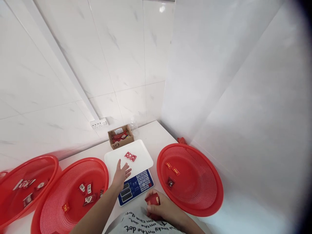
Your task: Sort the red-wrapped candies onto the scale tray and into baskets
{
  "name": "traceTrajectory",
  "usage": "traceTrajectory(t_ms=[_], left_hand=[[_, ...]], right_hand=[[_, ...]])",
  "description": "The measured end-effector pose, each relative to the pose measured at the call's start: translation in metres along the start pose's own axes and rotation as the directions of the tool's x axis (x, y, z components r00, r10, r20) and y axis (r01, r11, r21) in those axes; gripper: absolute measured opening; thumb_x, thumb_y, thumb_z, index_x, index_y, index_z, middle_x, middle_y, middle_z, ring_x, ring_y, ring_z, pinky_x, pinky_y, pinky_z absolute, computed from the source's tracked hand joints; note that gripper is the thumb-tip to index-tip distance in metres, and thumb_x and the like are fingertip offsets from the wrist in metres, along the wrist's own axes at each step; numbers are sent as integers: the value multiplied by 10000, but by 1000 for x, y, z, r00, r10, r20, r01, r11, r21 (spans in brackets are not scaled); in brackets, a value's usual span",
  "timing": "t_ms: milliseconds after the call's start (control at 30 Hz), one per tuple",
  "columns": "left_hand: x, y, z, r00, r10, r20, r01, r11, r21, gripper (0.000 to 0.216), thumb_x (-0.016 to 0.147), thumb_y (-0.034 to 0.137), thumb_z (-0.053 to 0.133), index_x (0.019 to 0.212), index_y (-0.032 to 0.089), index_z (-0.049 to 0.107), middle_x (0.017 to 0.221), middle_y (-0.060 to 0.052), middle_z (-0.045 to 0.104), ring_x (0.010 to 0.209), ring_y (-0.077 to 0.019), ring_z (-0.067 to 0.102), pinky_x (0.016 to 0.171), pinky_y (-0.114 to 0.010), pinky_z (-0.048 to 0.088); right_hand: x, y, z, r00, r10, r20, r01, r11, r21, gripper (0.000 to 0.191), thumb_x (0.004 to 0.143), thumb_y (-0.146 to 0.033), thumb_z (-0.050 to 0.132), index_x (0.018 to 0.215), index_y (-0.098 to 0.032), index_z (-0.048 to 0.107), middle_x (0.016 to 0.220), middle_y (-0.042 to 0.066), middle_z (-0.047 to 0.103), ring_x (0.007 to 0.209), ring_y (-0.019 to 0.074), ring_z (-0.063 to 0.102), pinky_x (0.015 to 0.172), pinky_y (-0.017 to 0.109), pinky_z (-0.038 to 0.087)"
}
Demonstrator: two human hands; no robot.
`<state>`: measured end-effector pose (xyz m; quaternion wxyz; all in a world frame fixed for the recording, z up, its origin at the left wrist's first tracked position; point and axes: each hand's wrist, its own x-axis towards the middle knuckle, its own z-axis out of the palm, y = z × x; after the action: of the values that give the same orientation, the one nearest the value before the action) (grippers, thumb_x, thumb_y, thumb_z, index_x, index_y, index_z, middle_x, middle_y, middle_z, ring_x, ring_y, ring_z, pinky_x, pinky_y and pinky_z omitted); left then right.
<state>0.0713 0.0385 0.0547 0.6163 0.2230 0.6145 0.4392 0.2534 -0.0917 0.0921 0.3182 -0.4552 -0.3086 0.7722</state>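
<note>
My left hand (122, 174) reaches over the front of the white weighing pan (143, 152), fingers spread and holding nothing. Just beyond its fingertips lies a red wrapped candy (130, 156) with white dots, flat on the pan and apart from the hand. Below the pan is the scale's blue panel (136, 187) with its number keys and dark displays. Close to my body, my right hand (162, 205) is closed around a dark red packet (153, 199) with small gold print. The packet's lower part is partly covered by the fingers.
To the right stands a red mesh basket (207, 198) with a few small packets. Another red basket (103, 167) with several packets is at left, and a third red basket (52, 159) lies farther left. A cardboard box (124, 142) of packets sits behind the scale, near the wall.
</note>
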Motion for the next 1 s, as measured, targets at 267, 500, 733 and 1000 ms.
traceTrajectory(t_ms=[267, 500, 733, 1000], left_hand=[[-81, -10, 11, 777, 17, 629, -329, 864, 382, 327, 791, 470, 611, 807, 146, 657, 755, -35, 628, 706, -151, 563, 667, -258, 448], [-88, -15, 13, 756, -30, 654, -287, 883, 372, 312, 712, 439, 682, 790, 160, 567, 790, -15, 604, 619, -122, 543, 573, -255, 427], [-99, 2, 11, 746, 13, 666, -281, 913, 297, 289, 753, 433, 646, 703, 172, 533, 676, 14, 584, 601, -124, 551, 622, -274, 444], [-112, 18, 1, 764, 1, 646, -225, 938, 265, 285, 779, 453, 626, 762, 180, 546, 692, 22, 596, 628, -111, 526, 652, -259, 435]], right_hand=[[7, 2, 4, 997, -8, -71, 26, 965, 261, 565, 525, -477, 848, 882, -164, 541, 771, 11, 655, 626, 125, 613, 603, 255, 434], [8, 4, 4, 995, -85, -43, 95, 924, 370, 526, 606, -380, 844, 1003, -166, 573, 825, 28, 662, 705, 142, 647, 703, 287, 466], [-6, -5, 5, 988, -135, -74, 149, 960, 239, 594, 660, -445, 791, 1148, -211, 545, 933, 42, 668, 812, 170, 665, 788, 340, 484], [-26, -11, 25, 939, -305, -161, 266, 937, -229, 490, 799, -634, 536, 725, -156, 614, 660, 30, 619, 593, 131, 561, 532, 252, 400]])
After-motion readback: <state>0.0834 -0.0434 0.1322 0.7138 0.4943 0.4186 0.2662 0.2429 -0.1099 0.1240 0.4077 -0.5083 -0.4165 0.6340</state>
